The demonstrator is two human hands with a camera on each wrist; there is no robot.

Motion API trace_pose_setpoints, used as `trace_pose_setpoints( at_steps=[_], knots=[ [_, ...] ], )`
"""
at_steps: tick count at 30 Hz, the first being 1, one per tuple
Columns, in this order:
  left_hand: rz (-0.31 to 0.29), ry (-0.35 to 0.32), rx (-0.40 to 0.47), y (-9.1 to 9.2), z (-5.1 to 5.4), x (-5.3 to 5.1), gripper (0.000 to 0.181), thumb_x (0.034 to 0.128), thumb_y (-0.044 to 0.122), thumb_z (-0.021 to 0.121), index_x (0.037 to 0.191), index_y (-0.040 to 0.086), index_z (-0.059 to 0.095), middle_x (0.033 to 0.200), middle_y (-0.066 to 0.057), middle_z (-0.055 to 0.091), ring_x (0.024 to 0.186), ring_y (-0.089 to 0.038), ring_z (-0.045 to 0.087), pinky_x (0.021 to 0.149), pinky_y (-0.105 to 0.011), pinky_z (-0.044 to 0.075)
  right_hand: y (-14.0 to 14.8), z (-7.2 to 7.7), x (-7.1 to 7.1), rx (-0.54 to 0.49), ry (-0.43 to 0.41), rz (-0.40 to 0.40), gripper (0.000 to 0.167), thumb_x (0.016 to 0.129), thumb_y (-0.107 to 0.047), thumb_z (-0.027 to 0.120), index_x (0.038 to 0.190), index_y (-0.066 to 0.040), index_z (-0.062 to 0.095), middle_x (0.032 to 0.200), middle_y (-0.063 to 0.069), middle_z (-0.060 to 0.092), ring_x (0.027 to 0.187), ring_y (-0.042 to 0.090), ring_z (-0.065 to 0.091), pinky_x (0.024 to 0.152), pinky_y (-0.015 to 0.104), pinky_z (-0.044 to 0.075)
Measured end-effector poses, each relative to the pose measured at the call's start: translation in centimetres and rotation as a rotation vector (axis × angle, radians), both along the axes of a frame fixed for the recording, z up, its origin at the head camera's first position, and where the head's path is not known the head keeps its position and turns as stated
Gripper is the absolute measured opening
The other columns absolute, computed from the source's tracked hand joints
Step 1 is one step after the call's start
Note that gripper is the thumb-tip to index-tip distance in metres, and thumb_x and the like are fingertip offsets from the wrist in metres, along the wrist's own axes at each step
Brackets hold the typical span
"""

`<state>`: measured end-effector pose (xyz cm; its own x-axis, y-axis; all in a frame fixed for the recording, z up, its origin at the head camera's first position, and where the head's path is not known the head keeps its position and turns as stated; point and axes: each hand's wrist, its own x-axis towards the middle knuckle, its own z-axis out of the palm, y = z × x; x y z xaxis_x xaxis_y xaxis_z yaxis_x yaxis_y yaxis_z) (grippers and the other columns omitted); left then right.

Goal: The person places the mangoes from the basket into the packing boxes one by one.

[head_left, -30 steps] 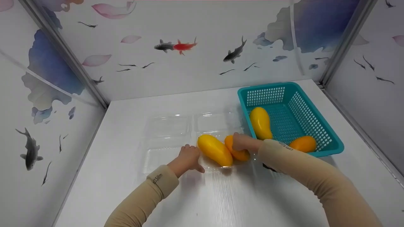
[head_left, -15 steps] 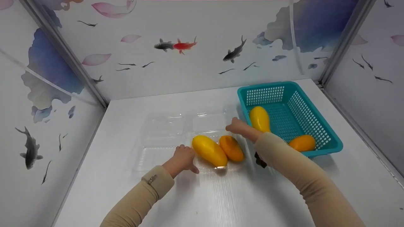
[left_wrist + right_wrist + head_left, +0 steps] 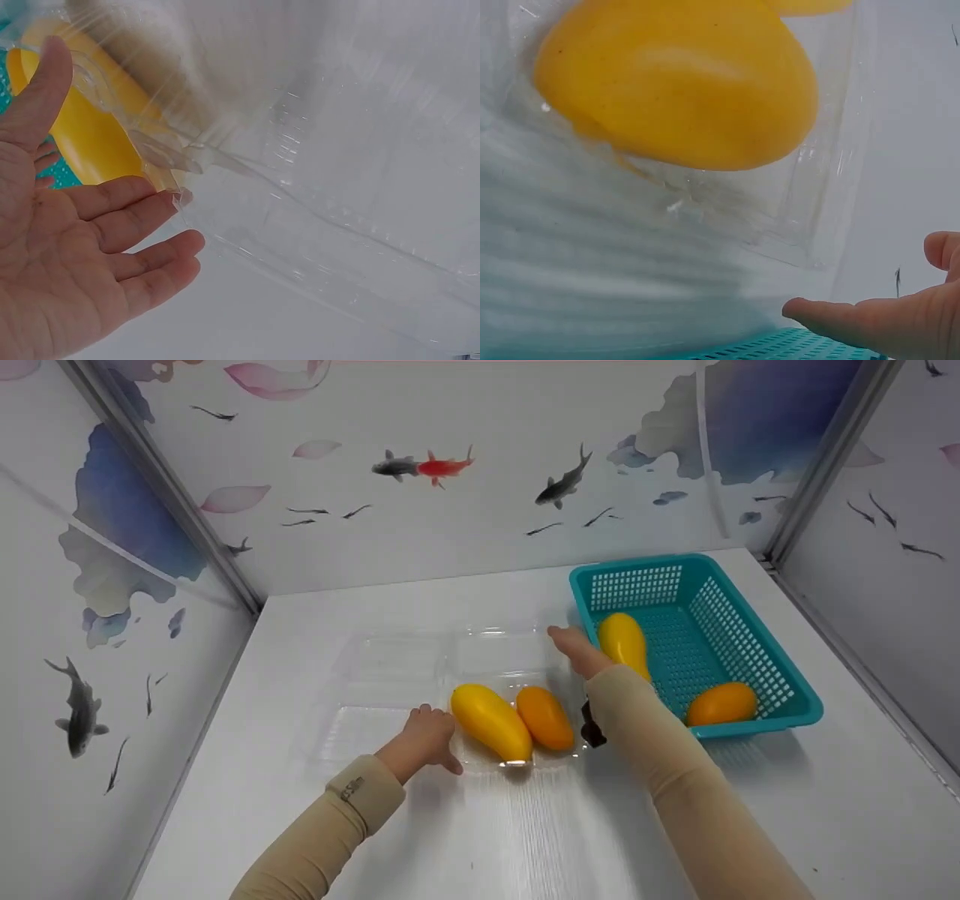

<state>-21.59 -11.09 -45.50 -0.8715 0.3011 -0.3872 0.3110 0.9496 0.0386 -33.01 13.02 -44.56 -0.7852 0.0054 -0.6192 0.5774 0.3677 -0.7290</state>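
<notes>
A clear plastic container (image 3: 367, 727) with several compartments lies on the table. A large yellow mango (image 3: 491, 722) and a smaller orange mango (image 3: 545, 718) sit side by side in its front right compartment. My left hand (image 3: 427, 739) is at the container's front, left of the yellow mango; in the left wrist view the fingers (image 3: 150, 270) are extended and the fingertips meet the plastic edge. My right hand (image 3: 577, 649) holds nothing, its fingers extended between the container and the teal basket (image 3: 780, 660). In the right wrist view the orange mango (image 3: 682, 90) lies apart from that hand.
The basket stands at the right, close to the container. Inside it are another yellow mango (image 3: 622, 641) along the left wall and another orange mango (image 3: 722, 703) at the front. Patterned panels (image 3: 480, 525) enclose the table at the back and sides.
My right hand has let go of the orange mango and moved back beside the basket. The container with both mangoes has shifted slightly left, and my left hand has moved left too.
</notes>
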Motion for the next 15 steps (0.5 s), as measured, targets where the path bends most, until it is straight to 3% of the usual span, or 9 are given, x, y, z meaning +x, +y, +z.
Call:
trace_pose_setpoints(
  at_steps=[4,8,15],
  knots=[
    [0.007,0.0,0.003,-0.2,-0.3,-0.1,0.064,0.0646,0.04,0.08,0.11,0.0,0.059,0.099,-0.013,0.058,0.096,-0.029,0.044,0.1,-0.042,0.034,0.2,-1.1,-0.2,-0.047,-0.043,-0.077,0.075,0.094,-0.053,0.03,0.147,-0.012,-0.003,0.154,0.009,0.006,0.137,0.028,0.014,0.111,0.045,0.014],
    [0.034,-0.017,0.047,-0.3,-0.3,0.0,0.067,0.0648,0.038,0.081,0.114,-0.001,0.056,0.104,-0.014,0.058,0.098,-0.029,0.044,0.101,-0.042,0.034,0.2,-1.9,-0.1,-0.04,-0.084,-0.089,0.081,0.089,-0.066,0.025,0.146,-0.021,-0.012,0.154,0.007,0.002,0.137,0.027,0.015,0.111,0.048,0.013],
    [0.085,-0.041,0.109,-0.6,0.0,0.0,0.067,0.0653,0.034,0.081,0.117,0.0,0.055,0.113,-0.015,0.057,0.107,-0.031,0.045,0.103,-0.044,0.032,0.0,-2.2,-0.2,-0.03,-0.029,-0.076,0.085,0.085,-0.071,0.02,0.144,-0.022,-0.018,0.155,0.005,0.0,0.135,0.027,0.018,0.111,0.047,0.014]
  ],
)
